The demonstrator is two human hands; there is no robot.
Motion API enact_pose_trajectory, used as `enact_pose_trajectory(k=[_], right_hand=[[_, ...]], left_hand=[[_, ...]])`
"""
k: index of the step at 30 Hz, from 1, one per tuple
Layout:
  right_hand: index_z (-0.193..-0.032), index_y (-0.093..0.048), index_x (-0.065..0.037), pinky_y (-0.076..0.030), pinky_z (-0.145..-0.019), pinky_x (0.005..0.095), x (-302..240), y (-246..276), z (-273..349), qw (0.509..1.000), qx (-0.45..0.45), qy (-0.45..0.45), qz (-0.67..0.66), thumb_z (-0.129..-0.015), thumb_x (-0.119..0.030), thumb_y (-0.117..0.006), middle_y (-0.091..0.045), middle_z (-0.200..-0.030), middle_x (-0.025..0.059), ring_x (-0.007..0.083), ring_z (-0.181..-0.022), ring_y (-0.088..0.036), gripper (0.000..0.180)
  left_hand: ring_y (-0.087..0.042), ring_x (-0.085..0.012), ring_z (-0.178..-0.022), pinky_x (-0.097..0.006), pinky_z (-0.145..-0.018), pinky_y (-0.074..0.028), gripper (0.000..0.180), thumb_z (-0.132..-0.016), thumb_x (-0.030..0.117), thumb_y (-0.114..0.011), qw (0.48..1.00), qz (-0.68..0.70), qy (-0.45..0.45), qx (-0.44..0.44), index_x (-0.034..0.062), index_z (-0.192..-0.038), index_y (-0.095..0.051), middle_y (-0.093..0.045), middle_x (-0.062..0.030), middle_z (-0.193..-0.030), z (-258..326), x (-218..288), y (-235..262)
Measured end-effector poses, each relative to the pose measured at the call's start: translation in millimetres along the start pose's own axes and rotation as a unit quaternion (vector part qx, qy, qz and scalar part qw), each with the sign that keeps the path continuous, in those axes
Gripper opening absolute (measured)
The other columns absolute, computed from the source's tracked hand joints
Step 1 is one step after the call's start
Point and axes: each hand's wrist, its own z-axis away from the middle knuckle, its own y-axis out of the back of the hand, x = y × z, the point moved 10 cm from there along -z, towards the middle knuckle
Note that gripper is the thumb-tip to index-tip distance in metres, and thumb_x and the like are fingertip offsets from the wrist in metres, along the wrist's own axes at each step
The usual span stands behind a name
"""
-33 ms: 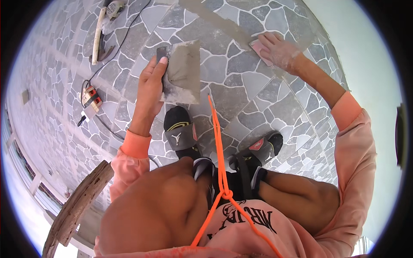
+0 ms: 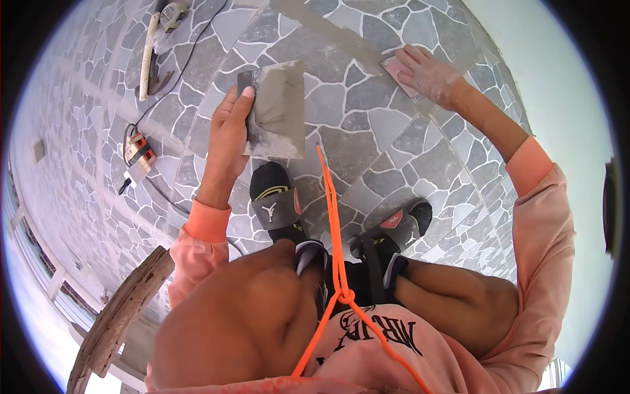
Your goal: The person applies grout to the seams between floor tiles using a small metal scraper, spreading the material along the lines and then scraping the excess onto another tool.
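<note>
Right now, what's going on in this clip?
A person is crouched on a stone-pattern tiled floor. The left hand holds a flat metal trowel smeared with grey mortar, kept just above the tiles. The right hand presses a small pinkish pad onto a grout line, where a grey smear runs across the tiles. Both feet wear black slide sandals. An orange cord hangs from the chest. Off to the left lie a power strip with its cable and a white-handled tool.

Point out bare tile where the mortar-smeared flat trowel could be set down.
Bare stone-pattern tile lies between the grey mortar-smeared trowel in the left hand and the right hand pressing a pink pad. Crowded: around the black sandals, and far left by the cable and red-orange plug block.
</note>
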Motion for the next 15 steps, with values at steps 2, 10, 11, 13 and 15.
enact_pose_trajectory(k=[2, 10, 11, 13, 15], right_hand=[[-0.119, -0.055, -0.002, -0.036, -0.106, 0.0356, 0, -8, 9, 1.0, 0.001, -0.009, 0.025, -0.085, -0.011, -0.054, -0.045, -0.127, 0.0145, 0.0289, -0.126, -0.039, 0.035], [-0.116, -0.054, -0.003, -0.032, -0.11, 0.0376, 5, -19, 20, 0.997, 0.043, -0.064, -0.019, -0.083, -0.011, -0.058, -0.041, -0.133, 0.0159, 0.0307, -0.132, -0.033, 0.034], [-0.116, -0.054, -0.003, -0.032, -0.11, 0.0376, 6, -14, 23, 0.997, 0.041, -0.065, -0.02, -0.083, -0.011, -0.058, -0.041, -0.133, 0.0159, 0.0307, -0.132, -0.033, 0.034], [-0.121, -0.052, -0.002, -0.035, -0.107, 0.0359, -5, 0, 29, 0.999, 0.047, -0.021, 0.012, -0.082, -0.009, -0.058, -0.044, -0.127, 0.0146, 0.0287, -0.126, -0.039, 0.039], [-0.122, -0.051, -0.002, -0.033, -0.109, 0.0373, -21, -23, 30, 1.0, 0.013, -0.013, -0.014, -0.082, -0.01, -0.057, -0.041, -0.132, 0.0157, 0.03, -0.129, -0.035, 0.041]], left_hand=[[-0.062, -0.0101, -0.089, -0.025, -0.078, -0.051, 0.029, -0.101, 0.02, -0.045, 1.0, 0.004, 0.004, 0.001, 0.0011, -0.121, -0.054, -0.064, -0.0054, -0.106, 2, -2, -5], [-0.063, -0.0111, -0.091, -0.025, -0.079, -0.051, 0.03, -0.1, 0.019, -0.047, 0.999, -0.009, 0.007, 0.033, -0.0012, -0.121, -0.053, -0.065, -0.0063, -0.105, 0, 0, 0], [-0.063, -0.0111, -0.091, -0.025, -0.079, -0.051, 0.03, -0.1, 0.019, -0.047, 0.999, -0.011, 0.01, 0.041, -0.0014, -0.122, -0.053, -0.065, -0.0063, -0.105, 1, 1, 0], [-0.063, -0.013, -0.093, -0.027, -0.08, -0.052, 0.033, -0.1, 0.02, -0.047, 0.999, -0.015, 0.01, 0.036, -0.0025, -0.123, -0.051, -0.064, -0.0078, -0.108, 2, -3, 1], [-0.063, -0.0149, -0.096, -0.028, -0.081, -0.052, 0.036, -0.1, 0.022, -0.047, 0.999, -0.021, 0.005, 0.029, -0.0035, -0.125, -0.049, -0.062, -0.0093, -0.111, 3, -3, -1]])
